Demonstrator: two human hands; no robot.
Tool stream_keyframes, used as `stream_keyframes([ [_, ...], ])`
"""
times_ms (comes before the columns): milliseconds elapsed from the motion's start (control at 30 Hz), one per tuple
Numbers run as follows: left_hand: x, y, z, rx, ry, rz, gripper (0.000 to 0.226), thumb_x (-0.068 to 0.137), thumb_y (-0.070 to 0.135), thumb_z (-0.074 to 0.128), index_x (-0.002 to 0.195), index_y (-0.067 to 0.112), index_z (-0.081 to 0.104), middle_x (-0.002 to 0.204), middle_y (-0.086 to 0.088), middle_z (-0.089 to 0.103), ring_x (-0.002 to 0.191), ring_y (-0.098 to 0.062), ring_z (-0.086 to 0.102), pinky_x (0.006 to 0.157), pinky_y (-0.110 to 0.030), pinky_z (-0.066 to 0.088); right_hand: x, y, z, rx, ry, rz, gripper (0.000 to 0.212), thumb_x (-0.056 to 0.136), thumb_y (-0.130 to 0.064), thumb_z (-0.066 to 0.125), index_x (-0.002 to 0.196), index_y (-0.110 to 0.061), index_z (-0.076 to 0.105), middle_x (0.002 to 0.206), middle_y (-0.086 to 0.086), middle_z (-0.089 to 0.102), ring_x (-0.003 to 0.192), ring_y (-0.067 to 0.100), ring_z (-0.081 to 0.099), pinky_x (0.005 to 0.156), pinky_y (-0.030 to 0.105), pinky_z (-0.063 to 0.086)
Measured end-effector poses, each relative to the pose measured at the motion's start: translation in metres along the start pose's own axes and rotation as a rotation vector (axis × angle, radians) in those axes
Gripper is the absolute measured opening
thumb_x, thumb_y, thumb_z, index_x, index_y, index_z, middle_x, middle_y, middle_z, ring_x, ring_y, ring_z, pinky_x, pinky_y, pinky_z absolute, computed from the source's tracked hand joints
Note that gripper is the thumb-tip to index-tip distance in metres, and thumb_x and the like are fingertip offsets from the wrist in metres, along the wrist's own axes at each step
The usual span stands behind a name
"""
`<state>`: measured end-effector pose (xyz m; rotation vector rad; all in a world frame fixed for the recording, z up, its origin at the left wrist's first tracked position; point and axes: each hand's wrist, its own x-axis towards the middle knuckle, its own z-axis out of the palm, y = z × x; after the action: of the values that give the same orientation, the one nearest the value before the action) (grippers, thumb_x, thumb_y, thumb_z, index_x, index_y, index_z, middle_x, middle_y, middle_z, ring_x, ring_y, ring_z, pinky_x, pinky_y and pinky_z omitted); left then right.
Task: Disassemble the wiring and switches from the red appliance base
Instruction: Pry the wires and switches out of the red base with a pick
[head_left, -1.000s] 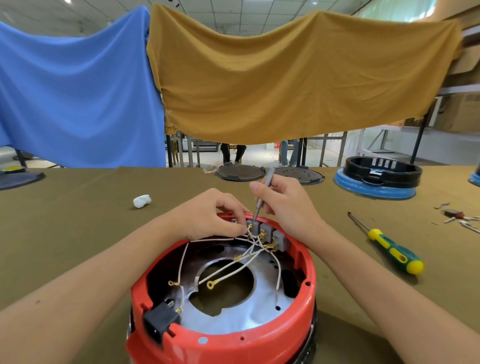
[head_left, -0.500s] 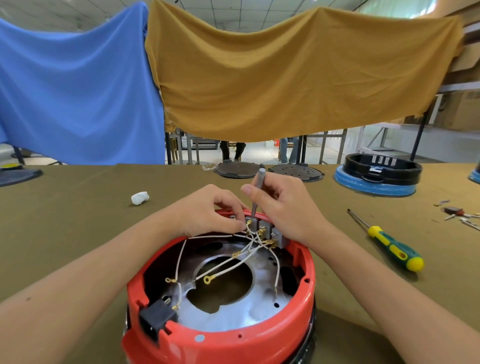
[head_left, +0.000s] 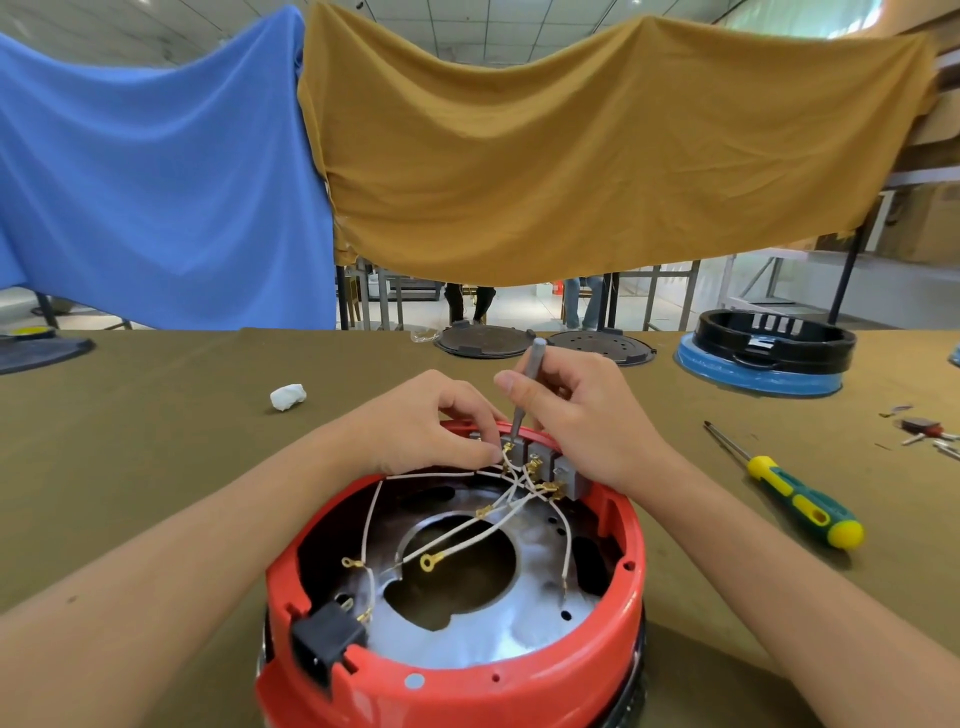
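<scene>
Over the last second the slim grey screwdriver (head_left: 525, 387) had swung from a rightward lean to nearly upright, and the right hand (head_left: 587, 415) had shifted slightly with it; the left hand (head_left: 431, 423) stayed on the same spot.

Bench (head_left: 156, 467): olive cloth, matte, lightly creased. Red appliance base (head_left: 467, 691) sat at its near edge, centred; glossy moulded plastic ring, open side up, dull metal plate with a round hole inside.

Left hand: fingertips pinched together on the white wires (head_left: 436, 474) where they met the leftmost grey switch block (head_left: 511, 451) at the far rim. Right hand: thumb and fingers clamped round the screwdriver shaft, palm resting over the rightmost block.

Key relation: screwdriver's long axis ran almost vertical, tip down onto the top of the leftmost block, directly right of the left fingertips. Whether the tip was seated in a screw head could not be resolved. Both hands equally near; the right would drive, the left would pull the wire toward the near side.

Wires: thin, white-sheathed, crossing loosely, ending in brass ring terminals (head_left: 431, 562). Black plastic socket (head_left: 327, 639) on the near-left rim.

Spare screwdriver (head_left: 802, 503), yellow-green handle, lay toward the bench's right edge.
</scene>
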<state>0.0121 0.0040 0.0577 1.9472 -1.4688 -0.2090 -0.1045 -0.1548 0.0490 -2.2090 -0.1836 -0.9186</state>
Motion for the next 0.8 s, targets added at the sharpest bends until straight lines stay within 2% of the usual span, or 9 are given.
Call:
stream_keyframes([
  [133,0.0,0.0,0.0,-0.009,-0.002,0.0,0.008,0.08,0.018,0.077,0.076,0.025,0.077,0.107,0.017,0.07,0.1,0.0,0.064,0.093,-0.022,0.046,0.001,-0.001,0.002,-0.009,-0.002,0.022,0.032,0.097,-0.031,0.063,0.071,-0.013,0.061,0.055,-0.005,0.047,0.052,0.008,0.041,0.054,0.025,0.036],
  [267,-0.001,0.0,0.0,-0.015,-0.006,-0.009,0.009,0.081,0.018,0.077,0.076,0.026,0.077,0.106,0.017,0.069,0.1,-0.001,0.065,0.093,-0.022,0.046,0.003,0.0,0.003,0.08,0.047,0.1,0.031,0.097,-0.03,0.062,0.077,-0.006,0.064,0.067,0.016,0.06,0.063,0.034,0.055,0.065,0.045,0.049],
  [333,-0.001,0.001,0.001,-0.016,-0.008,-0.009,0.01,0.081,0.018,0.077,0.075,0.026,0.077,0.106,0.015,0.069,0.101,0.0,0.064,0.093,-0.022,0.045,0.003,0.002,0.003,0.107,0.067,0.153,0.032,0.097,-0.031,0.062,0.079,-0.004,0.064,0.065,0.013,0.062,0.059,0.029,0.055,0.065,0.043,0.05],
  [433,-0.001,0.002,0.001,-0.016,-0.007,-0.013,0.012,0.08,0.017,0.077,0.074,0.027,0.077,0.107,0.014,0.07,0.102,0.002,0.064,0.094,-0.021,0.044,0.003,0.007,0.003,0.167,0.09,0.257,0.036,0.097,-0.033,0.062,0.081,-0.001,0.065,0.057,0.001,0.058,0.051,0.011,0.051,0.058,0.029,0.046],
  [633,-0.002,0.002,0.001,-0.022,-0.012,-0.018,0.011,0.081,0.019,0.077,0.075,0.028,0.078,0.108,0.016,0.069,0.104,0.001,0.064,0.096,-0.021,0.043,0.004,0.012,0.005,0.243,0.108,0.364,0.036,0.098,-0.033,0.06,0.076,-0.005,0.065,0.054,-0.002,0.055,0.047,0.008,0.046,0.049,0.016,0.042],
  [800,-0.002,0.002,0.0,-0.012,-0.015,-0.024,0.011,0.082,0.02,0.077,0.075,0.029,0.078,0.109,0.016,0.069,0.103,0.002,0.064,0.093,-0.019,0.042,0.003,0.013,0.004,0.29,0.097,0.43,0.035,0.1,-0.033,0.058,0.072,-0.011,0.063,0.053,-0.002,0.053,0.045,0.008,0.043,0.048,0.016,0.04],
])
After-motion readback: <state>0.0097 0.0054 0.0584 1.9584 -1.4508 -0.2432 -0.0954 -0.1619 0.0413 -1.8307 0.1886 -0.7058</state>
